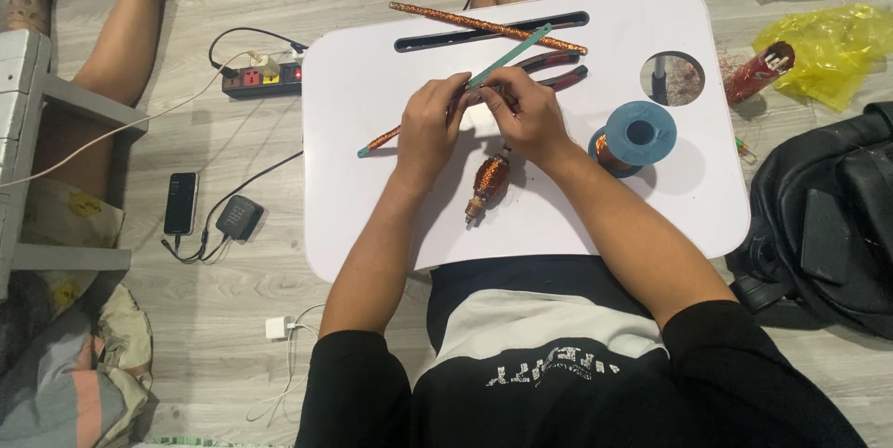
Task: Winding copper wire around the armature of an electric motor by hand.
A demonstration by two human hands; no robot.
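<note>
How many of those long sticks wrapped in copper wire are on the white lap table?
2. One copper-wrapped stick lies along the table's far edge by the slot; the other runs under the left hand, mostly covered. More may be hidden beneath the hands.

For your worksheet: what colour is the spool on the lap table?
Blue spool, wound with copper-coloured wire; head view.
</note>
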